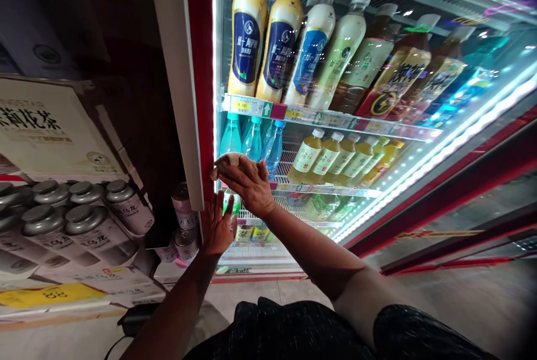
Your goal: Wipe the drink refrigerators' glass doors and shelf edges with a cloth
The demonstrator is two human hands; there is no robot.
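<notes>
My right hand presses a beige-brown cloth near the left edge of a lit drinks fridge, beside its red frame. The fingers lie over the cloth and cover part of it. Just below, my left hand is raised with its fingers stretched out and apart, holding nothing. It rests at or very close to the frame, by the lower end of a pale upright strip. Behind my right hand stand blue drink bottles on the fridge's middle shelf.
Tall bottles fill the upper shelf, above a price rail. Smaller tea bottles stand lower. The red-edged fridge door is at the right. Grey-lidded canisters and a large tea box occupy the left shelf.
</notes>
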